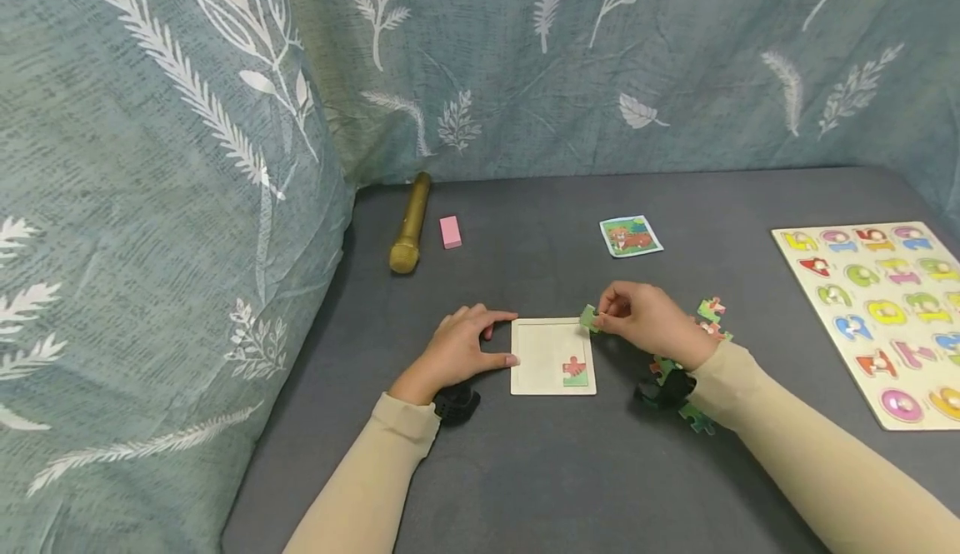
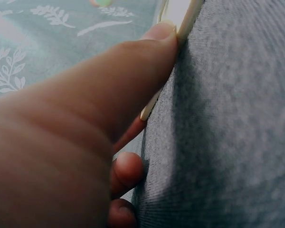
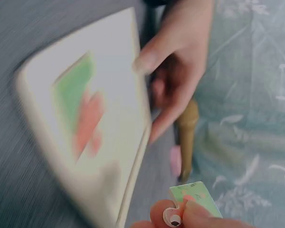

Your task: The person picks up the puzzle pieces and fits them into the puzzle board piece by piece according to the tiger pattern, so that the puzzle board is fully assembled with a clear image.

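Observation:
A square wooden puzzle tray (image 1: 536, 354) lies on the dark cloth with one green-and-red puzzle piece (image 1: 575, 373) in its lower right corner. My left hand (image 1: 468, 341) steadies the tray's left side, the straight thumb and index finger touching its edge. In the left wrist view, the thumb (image 2: 147, 57) rests against the tray's pale rim. Over the tray's upper right corner, my right hand (image 1: 648, 316) pinches a green puzzle piece (image 1: 588, 318) between thumb and fingers. The right wrist view shows an eye printed on that held piece (image 3: 197, 192).
Several loose puzzle pieces (image 1: 711, 309) lie under and beside the right wrist. Beyond the tray is a small picture card (image 1: 631, 237). A gold microphone (image 1: 411, 229) and a pink block (image 1: 451, 232) sit at the back left. A number board (image 1: 873, 312) occupies the right side.

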The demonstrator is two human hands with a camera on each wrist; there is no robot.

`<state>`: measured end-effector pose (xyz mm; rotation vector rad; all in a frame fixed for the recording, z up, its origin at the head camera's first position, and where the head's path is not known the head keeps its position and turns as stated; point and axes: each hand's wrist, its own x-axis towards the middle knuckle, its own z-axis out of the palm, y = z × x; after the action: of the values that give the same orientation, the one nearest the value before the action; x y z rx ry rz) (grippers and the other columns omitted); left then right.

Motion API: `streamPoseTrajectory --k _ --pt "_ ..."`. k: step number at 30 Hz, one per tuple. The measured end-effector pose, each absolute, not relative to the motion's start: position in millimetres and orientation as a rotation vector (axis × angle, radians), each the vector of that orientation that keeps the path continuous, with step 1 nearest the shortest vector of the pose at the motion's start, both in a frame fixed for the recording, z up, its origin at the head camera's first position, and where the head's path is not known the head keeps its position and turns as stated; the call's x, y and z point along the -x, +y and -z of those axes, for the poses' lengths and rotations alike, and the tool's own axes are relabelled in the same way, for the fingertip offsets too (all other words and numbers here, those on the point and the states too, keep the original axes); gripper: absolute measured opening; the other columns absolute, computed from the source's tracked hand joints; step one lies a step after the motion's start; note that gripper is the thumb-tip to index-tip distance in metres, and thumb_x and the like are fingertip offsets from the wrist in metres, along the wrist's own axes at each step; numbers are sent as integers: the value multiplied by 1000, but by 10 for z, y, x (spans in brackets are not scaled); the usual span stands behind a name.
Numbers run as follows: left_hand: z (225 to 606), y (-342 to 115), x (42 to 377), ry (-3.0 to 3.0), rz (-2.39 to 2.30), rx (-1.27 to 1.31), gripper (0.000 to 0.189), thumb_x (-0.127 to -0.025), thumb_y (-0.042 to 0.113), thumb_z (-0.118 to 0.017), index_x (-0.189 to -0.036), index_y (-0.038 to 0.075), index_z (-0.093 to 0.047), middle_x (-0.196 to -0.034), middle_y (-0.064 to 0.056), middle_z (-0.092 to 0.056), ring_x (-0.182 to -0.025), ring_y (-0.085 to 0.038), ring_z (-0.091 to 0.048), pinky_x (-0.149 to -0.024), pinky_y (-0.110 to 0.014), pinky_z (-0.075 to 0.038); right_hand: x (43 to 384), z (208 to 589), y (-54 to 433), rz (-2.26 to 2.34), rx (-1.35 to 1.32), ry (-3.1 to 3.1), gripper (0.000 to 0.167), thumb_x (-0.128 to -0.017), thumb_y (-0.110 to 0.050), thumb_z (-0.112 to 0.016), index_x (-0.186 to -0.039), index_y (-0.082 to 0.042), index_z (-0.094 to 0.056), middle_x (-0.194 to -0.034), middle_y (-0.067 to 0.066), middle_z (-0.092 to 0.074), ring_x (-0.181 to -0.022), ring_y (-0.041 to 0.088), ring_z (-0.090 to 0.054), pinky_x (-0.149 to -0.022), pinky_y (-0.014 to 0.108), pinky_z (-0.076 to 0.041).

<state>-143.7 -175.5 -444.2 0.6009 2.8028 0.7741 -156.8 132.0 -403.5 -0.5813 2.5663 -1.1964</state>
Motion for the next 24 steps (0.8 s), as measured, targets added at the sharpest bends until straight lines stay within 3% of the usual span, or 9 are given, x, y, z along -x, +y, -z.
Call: streamPoseTrajectory --k 8,16,20,24 --pt "4423 -1762 1421 2801 -760 -588 66 -86 42 -88 -145 23 -65 -86 2 -46 -77 -17 -37 -76 -35 -28 1558 3996 955 1383 471 2293 17 -98 1 -72 -110 4 -62 -92 15 -77 -80 26 -74 -71 38 -59" --pt "4421 -1753 1422 2799 -769 -593 65 -86 42 -88 -144 23 -66 -87 2 -46 -78 -17 -39 -75 -35 -28 1621 4025 807 1116 726 2500 13 -100 -6 -72 -110 -5 -80 -98 3 -76 -83 14 -68 -74 34 -54" --pt "4439 -1760 1419 2805 -762 -595 65 -86 43 -88 -144 24 -66 -86 3 -46 -77 -16 -37 -74 -34 -27 1628 4028 674 1070 633 2521 5 -98 -7 -73 -98 -3 -77 -84 1 -73 -69 12 -63 -64 30 -51" --pt "4441 -1758 1416 2814 -755 -593 65 -86 44 -88 -144 25 -66 -85 3 -45 -75 -15 -36 -74 -34 -27 1552 3991 548 858 610 2671 17 -98 -18 -76 -91 -2 -75 -72 1 -70 -59 12 -60 -59 32 -50"
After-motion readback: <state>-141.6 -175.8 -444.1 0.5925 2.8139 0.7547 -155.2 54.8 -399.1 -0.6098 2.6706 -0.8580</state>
